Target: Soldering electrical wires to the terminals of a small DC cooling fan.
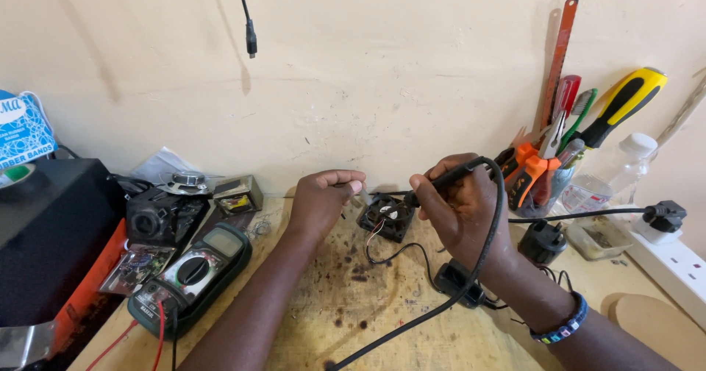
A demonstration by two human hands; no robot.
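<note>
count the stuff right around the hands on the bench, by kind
soldering iron: 1, in right hand
small black fan: 1, by left hand
multimeter: 1
black plug: 1
total: 4

Both forearms reach forward; left hand (322, 198) pinched shut, right hand (460, 205) fist-gripped.

A stained wooden table (353, 312) carried a green multimeter (193, 274) at the left beside a black box (44, 238). A small black cooling fan (387, 216) sat near the wall. A black plug (542, 241), a white power strip (673, 261) and a tool-filled jar (540, 194) lay to the right.
</note>
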